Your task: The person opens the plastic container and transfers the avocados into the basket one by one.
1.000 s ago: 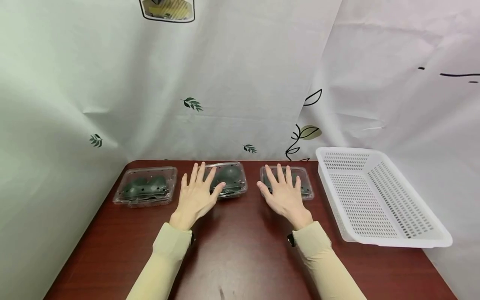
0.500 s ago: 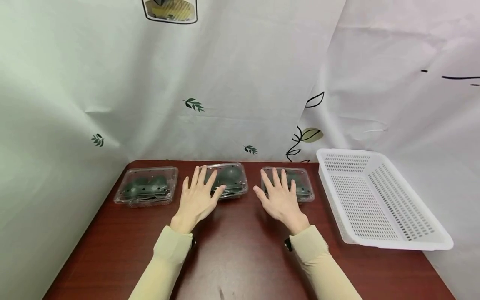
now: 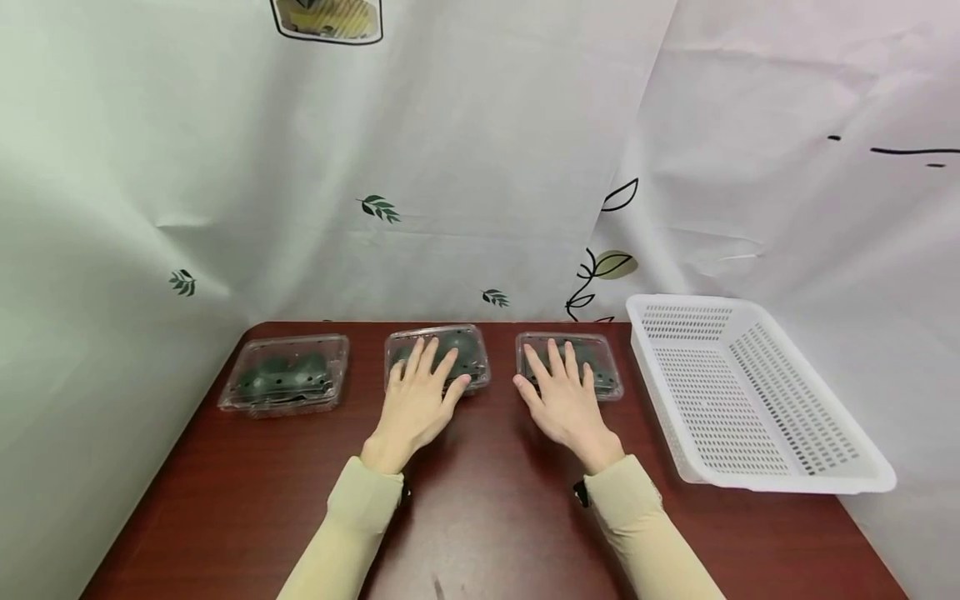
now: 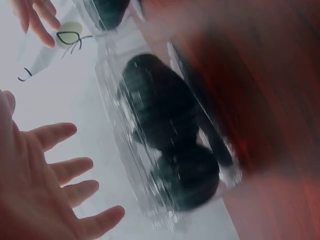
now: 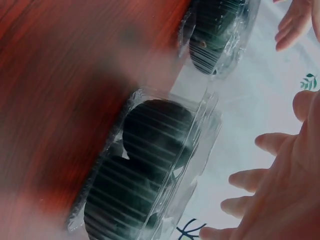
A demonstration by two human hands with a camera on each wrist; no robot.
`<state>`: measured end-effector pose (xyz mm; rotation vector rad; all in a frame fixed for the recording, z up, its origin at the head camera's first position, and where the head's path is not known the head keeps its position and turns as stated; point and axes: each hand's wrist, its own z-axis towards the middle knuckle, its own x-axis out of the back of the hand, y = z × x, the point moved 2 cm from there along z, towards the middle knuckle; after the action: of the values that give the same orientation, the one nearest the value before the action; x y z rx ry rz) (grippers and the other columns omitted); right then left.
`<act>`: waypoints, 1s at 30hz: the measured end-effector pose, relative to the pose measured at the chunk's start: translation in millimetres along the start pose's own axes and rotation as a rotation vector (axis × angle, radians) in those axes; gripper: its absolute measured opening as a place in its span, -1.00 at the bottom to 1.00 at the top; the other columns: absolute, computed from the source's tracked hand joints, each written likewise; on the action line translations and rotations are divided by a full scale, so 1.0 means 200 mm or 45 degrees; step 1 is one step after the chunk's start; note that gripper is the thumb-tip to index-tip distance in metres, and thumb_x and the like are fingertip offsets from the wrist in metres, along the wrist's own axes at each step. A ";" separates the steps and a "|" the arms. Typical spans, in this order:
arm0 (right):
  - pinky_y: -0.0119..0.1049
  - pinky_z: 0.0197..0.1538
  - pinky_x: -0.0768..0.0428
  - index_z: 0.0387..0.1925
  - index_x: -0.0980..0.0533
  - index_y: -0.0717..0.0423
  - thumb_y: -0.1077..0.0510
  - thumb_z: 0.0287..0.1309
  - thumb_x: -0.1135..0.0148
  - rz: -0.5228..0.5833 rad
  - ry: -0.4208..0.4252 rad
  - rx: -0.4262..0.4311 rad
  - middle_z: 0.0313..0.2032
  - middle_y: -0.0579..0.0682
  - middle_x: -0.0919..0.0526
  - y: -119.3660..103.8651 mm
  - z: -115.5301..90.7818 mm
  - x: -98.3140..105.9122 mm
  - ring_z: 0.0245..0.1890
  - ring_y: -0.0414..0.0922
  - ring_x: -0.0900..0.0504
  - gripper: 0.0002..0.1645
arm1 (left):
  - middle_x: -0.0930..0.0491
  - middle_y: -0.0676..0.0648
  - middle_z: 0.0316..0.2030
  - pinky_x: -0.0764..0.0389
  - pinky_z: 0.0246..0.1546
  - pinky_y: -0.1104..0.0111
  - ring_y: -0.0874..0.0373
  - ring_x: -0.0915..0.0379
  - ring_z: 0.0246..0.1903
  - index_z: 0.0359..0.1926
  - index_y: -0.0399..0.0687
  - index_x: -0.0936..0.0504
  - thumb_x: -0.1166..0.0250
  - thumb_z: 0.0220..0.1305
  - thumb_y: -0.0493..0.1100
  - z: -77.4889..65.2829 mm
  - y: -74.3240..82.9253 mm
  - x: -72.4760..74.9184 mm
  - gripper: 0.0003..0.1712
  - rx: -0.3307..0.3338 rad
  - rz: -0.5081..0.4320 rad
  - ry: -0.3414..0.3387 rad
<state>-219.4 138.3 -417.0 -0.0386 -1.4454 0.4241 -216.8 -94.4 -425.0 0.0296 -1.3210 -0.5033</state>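
Three clear plastic clamshell boxes of dark green, rounded fruit stand along the back of the table. My left hand (image 3: 416,408), fingers spread and palm down, hovers before the middle box (image 3: 472,358) and overlaps its front in the head view. In the left wrist view that box (image 4: 170,125) is apart from the fingertips, its lid closed. Likewise spread, my right hand (image 3: 568,408) is over the front of the right box (image 3: 602,371). A gap shows between its fingers and the box (image 5: 155,150) in the right wrist view. Neither hand holds anything.
The left box (image 3: 285,375) sits near the table's left edge, away from both hands. A white perforated plastic basket (image 3: 675,408) stands on the right. Behind the dark red table (image 3: 480,517) hangs a pale sheet (image 3: 480,167) printed with leaves.
My left hand has shifted right, more in front of the middle box. The right hand has drifted slightly left over its box. The boxes and the basket have stayed in place.
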 end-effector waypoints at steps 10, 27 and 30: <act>0.30 0.34 0.08 0.47 -0.20 -0.09 -0.22 0.48 0.16 0.057 0.043 0.057 0.47 0.24 -0.02 0.06 -0.03 0.00 0.48 0.21 0.19 -0.34 | -0.42 -0.16 0.21 -0.32 0.08 0.00 -0.05 -0.22 0.27 0.19 -0.03 -0.56 0.26 0.54 0.24 0.03 0.16 -0.07 -0.35 -0.172 -0.120 0.221; 0.28 0.24 -0.21 0.15 -0.55 0.08 -0.01 0.30 -0.24 -0.007 0.264 0.315 0.33 0.25 -0.32 0.11 -0.03 -0.02 0.38 0.24 -0.15 -0.55 | -0.61 -0.05 -0.04 -0.52 -0.02 0.11 0.02 -0.56 -0.03 0.08 -0.04 -0.62 0.15 0.54 0.18 0.10 0.27 -0.24 -0.45 0.004 -0.472 0.036; 0.28 0.23 -0.23 0.09 -0.58 0.08 0.02 0.27 -0.28 -0.024 0.284 0.355 0.30 0.24 -0.36 0.11 -0.03 -0.02 0.37 0.24 -0.18 -0.60 | -0.63 -0.09 -0.06 -0.52 -0.03 0.12 0.01 -0.56 -0.06 0.06 -0.11 -0.61 0.04 0.53 0.07 0.12 0.28 -0.27 -0.55 0.055 -0.560 0.023</act>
<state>-219.9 159.0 -428.4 0.1475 -1.1570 0.5840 -228.0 -18.7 -451.5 0.3662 -1.3099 -0.8439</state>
